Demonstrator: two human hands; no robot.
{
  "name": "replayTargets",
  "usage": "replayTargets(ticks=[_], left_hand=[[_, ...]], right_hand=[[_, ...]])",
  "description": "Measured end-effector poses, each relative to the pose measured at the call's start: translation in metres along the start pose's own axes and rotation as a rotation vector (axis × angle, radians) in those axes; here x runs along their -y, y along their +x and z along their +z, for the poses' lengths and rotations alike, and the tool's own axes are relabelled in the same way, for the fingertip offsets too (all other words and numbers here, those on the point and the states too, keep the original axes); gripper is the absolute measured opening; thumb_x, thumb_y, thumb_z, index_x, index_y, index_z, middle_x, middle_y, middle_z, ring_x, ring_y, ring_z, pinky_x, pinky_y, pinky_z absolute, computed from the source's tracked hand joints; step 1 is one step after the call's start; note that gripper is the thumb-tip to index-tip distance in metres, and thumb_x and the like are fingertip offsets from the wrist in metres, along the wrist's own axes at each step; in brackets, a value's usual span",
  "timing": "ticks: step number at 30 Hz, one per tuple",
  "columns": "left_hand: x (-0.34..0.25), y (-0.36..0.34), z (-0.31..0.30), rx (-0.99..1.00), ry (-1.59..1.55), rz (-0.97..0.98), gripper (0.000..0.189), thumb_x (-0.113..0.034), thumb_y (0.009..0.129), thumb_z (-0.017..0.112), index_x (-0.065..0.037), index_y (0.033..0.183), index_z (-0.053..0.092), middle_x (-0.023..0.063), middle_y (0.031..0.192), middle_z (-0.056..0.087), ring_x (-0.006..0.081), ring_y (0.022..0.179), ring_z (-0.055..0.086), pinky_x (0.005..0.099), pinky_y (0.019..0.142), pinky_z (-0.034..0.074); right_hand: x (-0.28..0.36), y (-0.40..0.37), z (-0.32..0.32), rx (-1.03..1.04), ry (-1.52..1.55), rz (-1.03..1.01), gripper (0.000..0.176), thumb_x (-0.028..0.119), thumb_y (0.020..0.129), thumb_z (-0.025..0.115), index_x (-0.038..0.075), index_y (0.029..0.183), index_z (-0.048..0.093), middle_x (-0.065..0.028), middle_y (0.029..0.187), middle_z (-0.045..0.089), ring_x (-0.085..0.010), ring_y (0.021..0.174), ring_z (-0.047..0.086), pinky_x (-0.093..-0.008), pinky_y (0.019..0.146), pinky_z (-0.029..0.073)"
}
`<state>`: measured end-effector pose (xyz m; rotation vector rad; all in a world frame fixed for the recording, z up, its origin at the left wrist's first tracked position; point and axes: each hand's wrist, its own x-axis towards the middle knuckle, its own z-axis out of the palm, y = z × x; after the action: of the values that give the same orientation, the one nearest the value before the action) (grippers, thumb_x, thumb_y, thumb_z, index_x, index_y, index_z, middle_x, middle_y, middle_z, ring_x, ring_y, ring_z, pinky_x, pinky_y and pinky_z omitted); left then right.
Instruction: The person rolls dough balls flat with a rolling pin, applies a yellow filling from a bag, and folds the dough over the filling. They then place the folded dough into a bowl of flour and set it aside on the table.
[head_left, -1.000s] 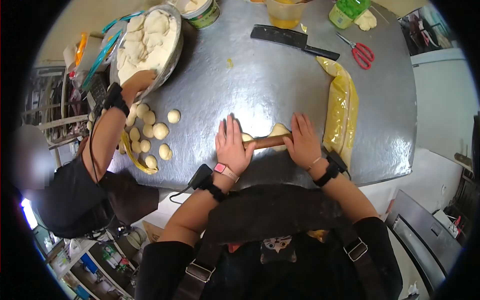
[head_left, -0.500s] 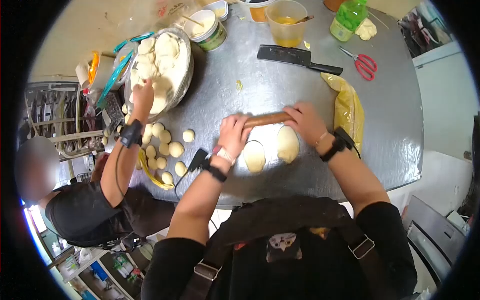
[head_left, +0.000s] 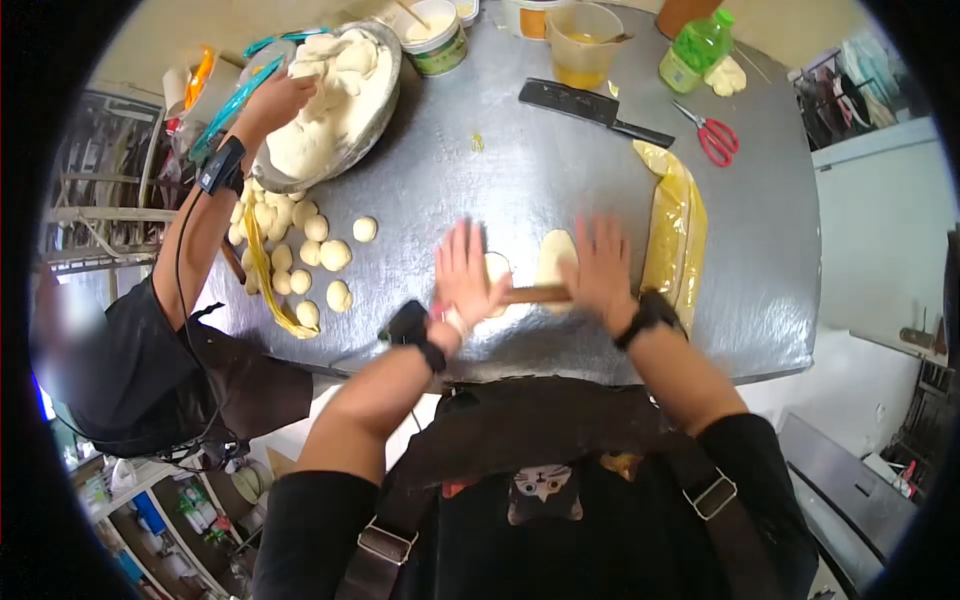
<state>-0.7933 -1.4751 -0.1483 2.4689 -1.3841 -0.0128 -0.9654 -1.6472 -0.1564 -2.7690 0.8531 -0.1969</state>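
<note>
A wooden rolling pin lies crosswise near the table's front, over the lower ends of two flattened dough pieces. My left hand rests flat on the pin's left end, fingers stretched forward. At the other end my right hand presses with its palm, fingers spread and slightly blurred. Between my hands, the left dough piece is partly covered by my left hand. The right dough piece is oval and reaches farther forward, beside my right hand. Neither hand wraps its fingers around the pin.
Several dough balls lie at left beside a yellow strip. A co-worker's hand is at a large bowl of dough. Right of me lies a yellow plastic bag. A cleaver, scissors and jug stand farther back.
The rolling pin has come from beyond the dough pieces back toward me. My fingers have gone from curled around its ends to stretched flat. The co-worker's hand has shifted on the bowl.
</note>
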Motion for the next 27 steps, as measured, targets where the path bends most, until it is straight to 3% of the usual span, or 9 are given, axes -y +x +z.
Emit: replayTargets(ticks=[3, 7, 9, 11, 13, 19, 24, 25, 27], left_hand=[[-0.018, -0.076, -0.018, 0.211, -0.156, 0.101, 0.089, -0.037, 0.079, 0.07, 0.008, 0.144, 0.031, 0.0269, 0.151, 0.03, 0.0458, 0.138, 0.029, 0.055, 0.111, 0.027], [-0.019, -0.125, -0.026, 0.336, -0.203, 0.287, 0.058, -0.02, 0.086, 0.065, 0.002, 0.136, 0.046, 0.0247, 0.145, 0.038, 0.0411, 0.133, 0.038, 0.0457, 0.11, 0.034], [0.003, -0.137, -0.024, 0.385, -0.426, 0.296, 0.054, -0.007, 0.084, 0.065, -0.003, 0.135, 0.048, 0.0236, 0.145, 0.039, 0.0417, 0.132, 0.04, 0.0458, 0.108, 0.036], [0.007, -0.134, -0.028, 0.366, -0.523, 0.232, 0.055, 0.0, 0.084, 0.063, -0.005, 0.136, 0.048, 0.0231, 0.145, 0.039, 0.0412, 0.13, 0.042, 0.0456, 0.107, 0.037], [-0.003, -0.105, -0.044, 0.258, -0.486, 0.106, 0.055, 0.0, 0.085, 0.06, -0.004, 0.138, 0.046, 0.0234, 0.144, 0.04, 0.0396, 0.13, 0.044, 0.0452, 0.108, 0.037], [0.004, 0.057, -0.003, -0.058, 0.1, -0.326, 0.063, -0.031, 0.09, 0.053, -0.007, 0.147, 0.037, 0.0234, 0.154, 0.026, 0.0417, 0.138, 0.031, 0.0637, 0.113, 0.017], [0.035, 0.124, -0.001, -0.125, -0.124, -0.047, 0.034, -0.024, 0.09, 0.056, -0.005, 0.118, 0.058, 0.0166, 0.113, 0.061, 0.037, 0.107, 0.054, 0.0473, 0.093, 0.042], [0.031, 0.116, -0.004, 0.096, -0.235, -0.029, 0.036, -0.029, 0.088, 0.06, -0.007, 0.116, 0.06, 0.0183, 0.109, 0.061, 0.0364, 0.104, 0.056, 0.0445, 0.092, 0.044], [0.026, 0.091, -0.001, 0.005, -0.137, 0.237, 0.045, -0.043, 0.083, 0.066, -0.009, 0.113, 0.063, 0.0112, 0.111, 0.061, 0.0301, 0.105, 0.056, 0.0438, 0.09, 0.043]], right_hand=[[0.016, -0.073, -0.027, 0.227, 0.007, -0.11, 0.088, 0.051, 0.081, 0.066, 0.002, 0.147, 0.034, -0.0181, 0.151, 0.033, -0.0362, 0.142, 0.027, -0.0621, 0.112, 0.02], [-0.006, -0.119, -0.022, 0.237, 0.144, -0.409, 0.054, 0.03, 0.087, 0.063, 0.004, 0.133, 0.051, -0.016, 0.135, 0.049, -0.034, 0.128, 0.045, -0.0447, 0.098, 0.044], [-0.021, -0.11, -0.036, 0.576, 0.382, -0.252, 0.045, 0.022, 0.088, 0.062, 0.003, 0.128, 0.054, -0.0157, 0.128, 0.052, -0.0338, 0.121, 0.05, -0.0428, 0.092, 0.046], [-0.02, -0.097, -0.053, 0.57, 0.511, -0.249, 0.04, 0.018, 0.089, 0.061, 0.002, 0.125, 0.056, -0.0163, 0.123, 0.053, -0.0348, 0.117, 0.052, -0.0423, 0.089, 0.047], [-0.017, -0.073, -0.059, 0.198, 0.511, -0.41, 0.039, 0.017, 0.089, 0.06, 0.0, 0.124, 0.056, -0.0179, 0.121, 0.053, -0.037, 0.115, 0.052, -0.0434, 0.09, 0.047], [0.011, 0.08, -0.002, -0.113, -0.018, 0.043, 0.069, 0.035, 0.084, 0.066, 0.006, 0.142, 0.04, -0.0221, 0.144, 0.037, -0.0413, 0.136, 0.033, -0.0631, 0.11, 0.025], [-0.009, 0.152, -0.037, -0.438, 0.102, -0.058, 0.067, 0.033, 0.084, 0.068, 0.007, 0.139, 0.041, -0.0204, 0.142, 0.041, -0.0393, 0.132, 0.037, -0.0627, 0.109, 0.023], [-0.022, 0.145, -0.055, -0.487, 0.154, 0.041, 0.069, 0.033, 0.082, 0.07, 0.007, 0.138, 0.041, -0.0197, 0.142, 0.042, -0.0399, 0.13, 0.039, -0.0608, 0.107, 0.026], [-0.067, 0.121, -0.07, -0.585, 0.185, 0.196, 0.074, 0.035, 0.077, 0.073, 0.006, 0.138, 0.041, -0.0202, 0.139, 0.044, -0.0407, 0.129, 0.039, -0.0597, 0.106, 0.028]])
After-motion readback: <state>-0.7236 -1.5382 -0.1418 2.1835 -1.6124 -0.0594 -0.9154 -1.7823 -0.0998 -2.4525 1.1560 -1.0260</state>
